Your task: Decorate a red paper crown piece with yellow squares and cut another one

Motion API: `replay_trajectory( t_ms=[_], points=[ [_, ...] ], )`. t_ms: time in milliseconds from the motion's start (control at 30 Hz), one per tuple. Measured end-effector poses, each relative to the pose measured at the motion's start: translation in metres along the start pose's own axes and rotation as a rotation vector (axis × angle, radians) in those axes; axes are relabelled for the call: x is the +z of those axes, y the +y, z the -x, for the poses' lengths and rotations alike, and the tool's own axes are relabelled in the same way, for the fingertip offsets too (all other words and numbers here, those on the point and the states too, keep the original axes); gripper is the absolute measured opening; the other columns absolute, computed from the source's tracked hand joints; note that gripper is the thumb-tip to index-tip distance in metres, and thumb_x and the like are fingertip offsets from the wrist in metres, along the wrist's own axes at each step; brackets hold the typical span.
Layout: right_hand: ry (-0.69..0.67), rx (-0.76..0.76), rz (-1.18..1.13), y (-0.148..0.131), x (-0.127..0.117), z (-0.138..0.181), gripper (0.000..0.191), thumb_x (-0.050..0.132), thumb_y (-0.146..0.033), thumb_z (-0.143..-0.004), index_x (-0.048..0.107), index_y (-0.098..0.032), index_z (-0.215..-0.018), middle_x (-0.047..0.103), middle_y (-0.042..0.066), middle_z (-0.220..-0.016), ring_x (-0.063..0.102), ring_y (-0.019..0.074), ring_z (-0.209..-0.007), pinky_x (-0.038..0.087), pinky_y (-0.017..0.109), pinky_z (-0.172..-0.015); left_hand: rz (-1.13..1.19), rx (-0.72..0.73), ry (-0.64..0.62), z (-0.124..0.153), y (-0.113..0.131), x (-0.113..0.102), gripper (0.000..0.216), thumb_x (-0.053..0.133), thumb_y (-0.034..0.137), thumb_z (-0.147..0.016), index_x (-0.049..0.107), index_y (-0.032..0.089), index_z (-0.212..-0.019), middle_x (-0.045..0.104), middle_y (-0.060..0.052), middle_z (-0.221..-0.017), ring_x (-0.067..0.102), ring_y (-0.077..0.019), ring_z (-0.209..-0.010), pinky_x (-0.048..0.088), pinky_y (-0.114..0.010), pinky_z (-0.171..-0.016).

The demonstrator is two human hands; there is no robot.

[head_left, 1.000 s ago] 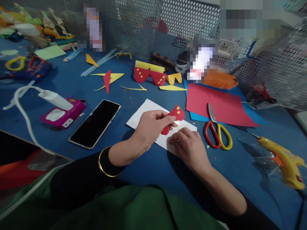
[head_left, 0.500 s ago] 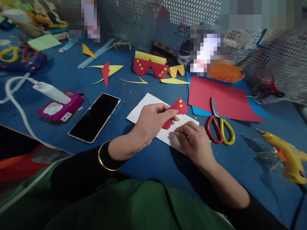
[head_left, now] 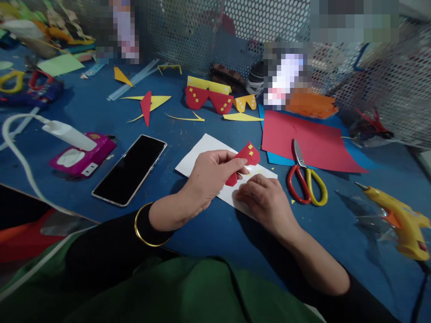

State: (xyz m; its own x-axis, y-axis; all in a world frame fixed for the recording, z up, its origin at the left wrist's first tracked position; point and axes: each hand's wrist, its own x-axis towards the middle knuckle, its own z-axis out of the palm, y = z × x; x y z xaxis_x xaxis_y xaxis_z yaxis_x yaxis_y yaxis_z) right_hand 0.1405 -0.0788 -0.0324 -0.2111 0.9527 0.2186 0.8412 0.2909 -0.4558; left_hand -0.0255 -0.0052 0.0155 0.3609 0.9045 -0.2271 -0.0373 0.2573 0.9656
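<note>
My left hand [head_left: 208, 177] pinches a red paper glasses cutout [head_left: 249, 157] over a white sheet [head_left: 198, 150]. Small yellow squares are stuck on the cutout's far end; my fingers cover its middle. Just right of it, my right hand [head_left: 266, 197] is closed, thumb and fingers together low over the white sheet. Whatever those fingertips hold, if anything, is hidden. Tiny yellow paper bits are scattered on the sheet between the hands. Scissors [head_left: 301, 157] with one red and one yellow handle lie right of my right hand.
Behind the sheet stand red paper glasses [head_left: 197, 98] and small orange ones [head_left: 245, 103]. Red paper [head_left: 303, 139] lies at the right, a yellow glue gun [head_left: 397, 220] nearer. Left are a phone [head_left: 129, 170] and a magenta power adapter [head_left: 84, 154]. A perforated metal screen [head_left: 185, 36] rises behind.
My right hand has shifted slightly left and down, its fingertips lower over the white sheet. My left hand keeps its grip on the red cutout. The whole view has tilted a little.
</note>
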Motion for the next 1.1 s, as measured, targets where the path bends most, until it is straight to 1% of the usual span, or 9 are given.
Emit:
replay_trajectory(
  t_ms=[233,400,667,800,933,1000,1100],
  points=[
    [-0.047,0.018,-0.016,0.0,0.003,-0.001,0.015,0.056,-0.016,-0.096,0.068,-0.02,-0.086,0.067,0.003,-0.088,0.062,0.0182,-0.082,0.041,0.037,-0.081,0.013,-0.042,-0.003,0.001,0.0,0.0,0.019,0.071,0.029,-0.081,0.07,0.017,-0.066,0.071,-0.003,-0.071,0.054,-0.0104,-0.06,0.043,-0.023,-0.059],
    [-0.07,0.02,-0.004,0.0,0.004,-0.001,0.016,0.054,-0.014,-0.095,0.066,-0.02,-0.086,0.066,0.003,-0.088,0.062,0.0184,-0.083,0.041,0.038,-0.083,0.001,-0.033,0.008,0.001,0.001,0.0,0.019,0.071,0.029,-0.081,0.07,0.018,-0.066,0.07,-0.003,-0.07,0.053,-0.01,-0.059,0.043,-0.024,-0.058],
    [-0.044,0.017,-0.006,-0.002,0.003,-0.002,0.019,0.051,-0.016,-0.096,0.065,-0.019,-0.083,0.066,0.004,-0.085,0.062,0.0201,-0.081,0.041,0.039,-0.081,0.028,-0.024,-0.008,0.001,0.0,0.0,0.021,0.072,0.03,-0.08,0.07,0.017,-0.064,0.07,-0.002,-0.07,0.053,-0.0092,-0.059,0.043,-0.023,-0.059],
    [0.02,0.039,-0.058,0.003,-0.002,-0.002,0.02,0.05,-0.02,-0.097,0.064,-0.02,-0.084,0.066,0.005,-0.086,0.062,0.0191,-0.081,0.043,0.037,-0.079,0.031,-0.011,0.011,0.0,-0.001,0.001,0.018,0.072,0.029,-0.08,0.071,0.017,-0.066,0.07,-0.002,-0.068,0.055,-0.0105,-0.06,0.044,-0.024,-0.06],
    [0.173,0.117,-0.156,0.011,-0.011,0.0,0.015,0.057,-0.022,-0.093,0.064,-0.022,-0.08,0.064,0.003,-0.08,0.059,0.0176,-0.074,0.045,0.034,-0.071,0.006,-0.018,0.014,0.0,-0.001,0.001,0.019,0.072,0.03,-0.08,0.072,0.017,-0.067,0.07,-0.003,-0.068,0.056,-0.0111,-0.06,0.043,-0.024,-0.057],
    [0.229,0.149,-0.149,0.015,-0.016,0.002,0.015,0.059,-0.023,-0.092,0.065,-0.022,-0.079,0.064,0.002,-0.078,0.059,0.0177,-0.073,0.045,0.034,-0.07,0.0,-0.014,0.018,-0.001,-0.001,0.001,0.019,0.072,0.03,-0.08,0.073,0.017,-0.066,0.07,-0.003,-0.068,0.056,-0.0112,-0.061,0.043,-0.023,-0.057],
    [0.317,0.183,-0.076,0.019,-0.026,0.007,0.015,0.06,-0.025,-0.093,0.069,-0.024,-0.081,0.067,0.002,-0.08,0.062,0.0184,-0.075,0.046,0.036,-0.073,-0.003,0.006,0.03,-0.001,-0.001,0.0,0.018,0.073,0.03,-0.081,0.074,0.017,-0.068,0.072,-0.004,-0.07,0.059,-0.0114,-0.063,0.046,-0.024,-0.061]
  ],
)
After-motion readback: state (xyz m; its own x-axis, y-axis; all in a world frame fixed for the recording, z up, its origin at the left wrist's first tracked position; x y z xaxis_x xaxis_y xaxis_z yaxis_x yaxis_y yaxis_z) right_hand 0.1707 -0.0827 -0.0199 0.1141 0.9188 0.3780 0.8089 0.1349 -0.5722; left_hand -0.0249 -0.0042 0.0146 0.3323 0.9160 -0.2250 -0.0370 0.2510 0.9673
